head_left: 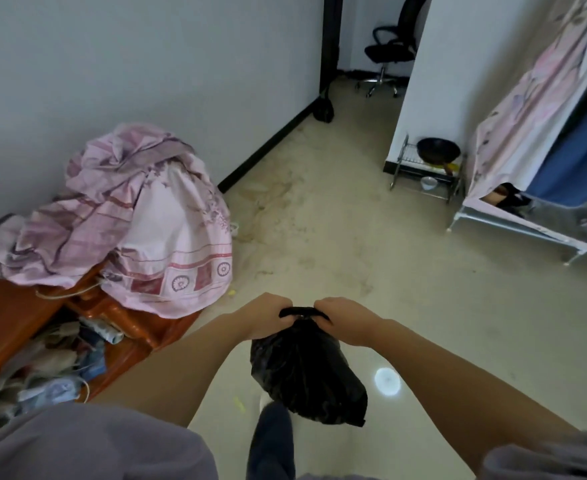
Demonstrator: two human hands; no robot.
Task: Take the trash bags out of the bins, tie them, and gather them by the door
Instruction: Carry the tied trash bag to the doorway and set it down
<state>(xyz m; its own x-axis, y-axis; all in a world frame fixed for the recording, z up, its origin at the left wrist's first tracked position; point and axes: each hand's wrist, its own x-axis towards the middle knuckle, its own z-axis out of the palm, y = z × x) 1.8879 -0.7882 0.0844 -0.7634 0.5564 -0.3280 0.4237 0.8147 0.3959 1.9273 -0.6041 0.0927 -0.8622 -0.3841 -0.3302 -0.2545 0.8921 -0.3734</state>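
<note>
Both hands (300, 318) grip black trash bag (306, 372) neck; body hangs downward.

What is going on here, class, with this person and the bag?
A person is standing in a room and holding a black trash bag up in front of them with both hands. The left hand and the right hand each grip one side of the bag's twisted top, pulling it apart as if tying a knot. The bag hangs clear of the floor. To the left is a pile of pink bedding; an open doorway lies ahead.
</note>
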